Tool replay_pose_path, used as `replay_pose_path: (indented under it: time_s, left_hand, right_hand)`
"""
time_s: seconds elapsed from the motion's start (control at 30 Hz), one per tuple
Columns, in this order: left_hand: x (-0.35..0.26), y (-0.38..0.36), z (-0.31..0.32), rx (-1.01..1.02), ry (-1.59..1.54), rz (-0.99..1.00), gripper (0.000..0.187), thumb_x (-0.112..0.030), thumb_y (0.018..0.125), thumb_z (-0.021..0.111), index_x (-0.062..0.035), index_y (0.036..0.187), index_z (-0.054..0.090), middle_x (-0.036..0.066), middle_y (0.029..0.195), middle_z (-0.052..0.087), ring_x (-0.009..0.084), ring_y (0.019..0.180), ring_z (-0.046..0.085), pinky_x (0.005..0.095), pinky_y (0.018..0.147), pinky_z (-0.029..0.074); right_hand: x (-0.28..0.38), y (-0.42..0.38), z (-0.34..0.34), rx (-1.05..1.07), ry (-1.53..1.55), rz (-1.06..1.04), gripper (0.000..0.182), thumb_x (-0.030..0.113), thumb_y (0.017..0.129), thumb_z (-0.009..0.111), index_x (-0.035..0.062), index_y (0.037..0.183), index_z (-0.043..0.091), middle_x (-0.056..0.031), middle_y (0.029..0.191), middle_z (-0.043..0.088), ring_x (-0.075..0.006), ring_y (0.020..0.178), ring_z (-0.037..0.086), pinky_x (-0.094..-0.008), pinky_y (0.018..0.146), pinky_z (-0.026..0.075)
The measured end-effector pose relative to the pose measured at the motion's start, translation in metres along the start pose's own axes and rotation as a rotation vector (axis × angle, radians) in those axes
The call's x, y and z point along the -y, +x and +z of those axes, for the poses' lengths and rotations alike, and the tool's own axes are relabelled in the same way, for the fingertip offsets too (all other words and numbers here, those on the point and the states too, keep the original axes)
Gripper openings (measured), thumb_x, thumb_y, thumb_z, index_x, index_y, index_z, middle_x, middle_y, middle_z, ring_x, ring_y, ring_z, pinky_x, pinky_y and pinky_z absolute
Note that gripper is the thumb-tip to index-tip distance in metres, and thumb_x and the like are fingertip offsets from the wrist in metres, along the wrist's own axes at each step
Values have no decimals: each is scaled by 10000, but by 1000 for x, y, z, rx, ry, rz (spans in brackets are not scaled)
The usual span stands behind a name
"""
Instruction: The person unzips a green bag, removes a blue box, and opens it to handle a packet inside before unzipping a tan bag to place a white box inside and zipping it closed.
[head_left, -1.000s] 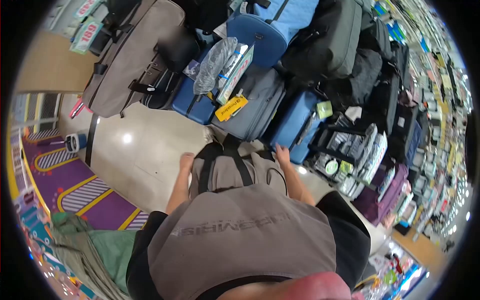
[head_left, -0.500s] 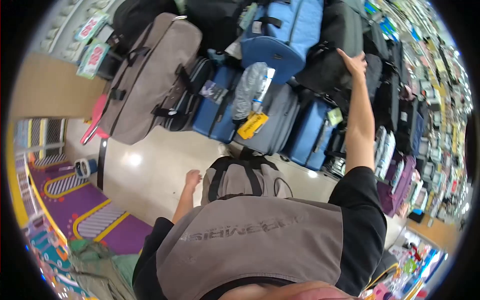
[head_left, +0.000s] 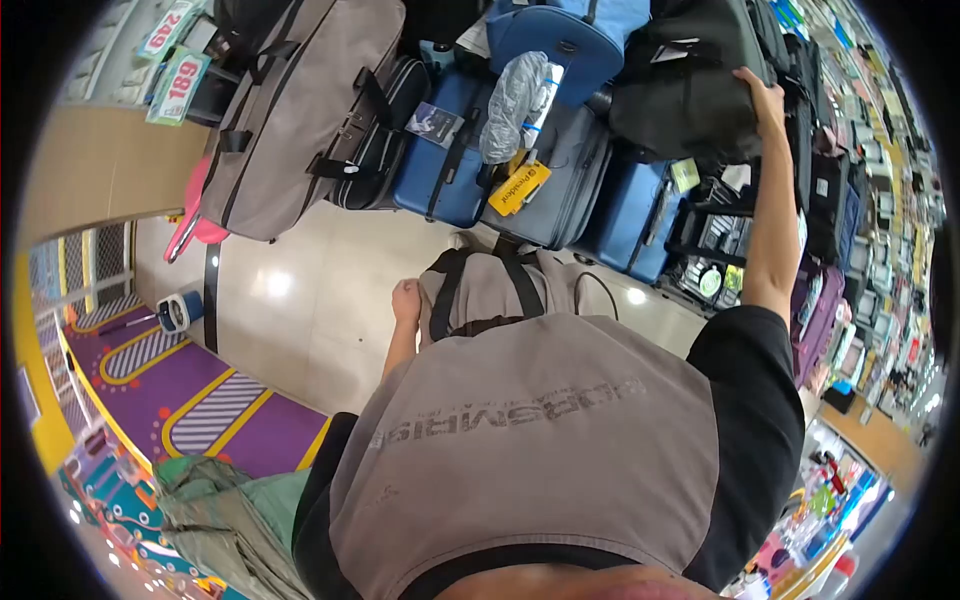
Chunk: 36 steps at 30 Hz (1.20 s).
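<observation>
My right hand (head_left: 765,98) grips the right end of a black bag (head_left: 685,112), its fingers partly hidden behind the bag. The bag hangs in front of a dark bag standing among the luggage. Down beside my leg is my left hand (head_left: 406,302), its fingers curled in, with nothing visible in them. Below the black bag stands a blue suitcase (head_left: 627,225). To its left is a grey suitcase (head_left: 550,185) with a yellow tag (head_left: 520,188). A round-based light blue bag (head_left: 557,50) sits above these cases.
A large taupe duffel bag (head_left: 300,115) stands at the left, with a pink item (head_left: 195,215) behind it. Price cards (head_left: 180,85) hang by the shelf. Dark bags line the right side, near a purple bag (head_left: 818,315). A purple mat (head_left: 210,400) lies at lower left.
My right hand has moved right with the black bag, and the bag is pulled out so more of it shows. My left hand has swung up closer to my leg. The view has shifted.
</observation>
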<state>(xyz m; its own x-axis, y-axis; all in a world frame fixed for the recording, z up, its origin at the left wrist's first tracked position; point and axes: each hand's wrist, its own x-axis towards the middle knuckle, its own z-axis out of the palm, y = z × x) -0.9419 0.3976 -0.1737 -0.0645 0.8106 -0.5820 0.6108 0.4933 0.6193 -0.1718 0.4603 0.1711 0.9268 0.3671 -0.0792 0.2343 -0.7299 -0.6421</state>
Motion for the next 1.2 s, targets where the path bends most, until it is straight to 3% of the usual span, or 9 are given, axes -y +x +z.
replay_pose_path:
  time_s: [0.2,0.33,0.47,0.53,0.6,0.73,0.8,0.97,1.2]
  left_hand:
    - [-110,22,-8,397,-45,193,338,-310,951,563,-28,1082,698,119,1007,717,221,953,672,329,851,497]
    - [-196,13,49,921,-161,117,495,-465,1007,473,-48,1225,627,103,1074,678,204,1040,632,343,894,488]
    - [-265,-22,156,1226,-607,-229,714,-647,975,400,-79,1403,466,168,1246,620,248,1120,606,403,897,496]
    - [-288,-41,212,1060,-600,-388,811,-713,936,391,-98,1463,413,173,1179,632,251,1105,611,399,933,489]
    - [-292,-27,259,919,-710,-232,818,-728,929,374,-106,1459,414,175,1205,611,268,1124,596,425,964,477]
    - [-334,-28,226,946,-988,-131,694,-670,957,380,-135,1377,514,102,1243,608,241,1144,595,456,1002,481]
    - [-340,-39,201,1031,-1239,119,572,-536,1011,374,-101,1343,540,94,1267,606,257,1167,591,472,987,499]
    - [-340,-63,165,824,-1159,261,555,-499,1016,368,-96,1363,524,95,1294,594,267,1188,575,475,988,494]
    - [-310,-72,165,556,-1030,317,534,-448,1023,358,-89,1391,501,95,1333,576,279,1217,554,478,988,487]
  right_hand:
    - [-20,-151,-101,-11,-2,-7,1008,400,610,805,-52,1428,428,-249,1289,575,-300,1116,617,-371,939,483]
    - [-21,-250,-134,-6,-114,-18,926,365,604,789,15,1400,472,-241,1206,620,-310,1059,640,-371,932,485]
    - [-10,-325,-158,19,-267,-172,900,304,581,787,36,1382,479,-242,1204,613,-344,1095,614,-382,979,448]
    - [-6,-354,-165,66,-340,-285,905,279,559,783,39,1371,466,-260,1220,591,-354,1140,580,-394,1002,426]
    - [5,-384,-172,136,-404,-315,920,256,535,771,46,1374,456,-257,1239,575,-376,1139,559,-412,1005,418]
    - [4,-419,-196,278,-538,-430,1026,216,458,770,66,1416,433,-196,1245,577,-395,1168,509,-423,1048,362]
    - [-19,-415,-200,374,-506,-547,1065,231,452,785,66,1437,417,-218,1303,523,-402,1182,491,-436,1050,353]
    - [-77,-381,-203,595,-511,-660,1118,250,444,805,104,1473,393,-217,1401,440,-411,1262,433,-478,1100,325]
    - [-183,-271,-184,553,-414,-936,1121,211,472,832,122,1487,362,-232,1421,426,-420,1285,420,-490,1092,348]
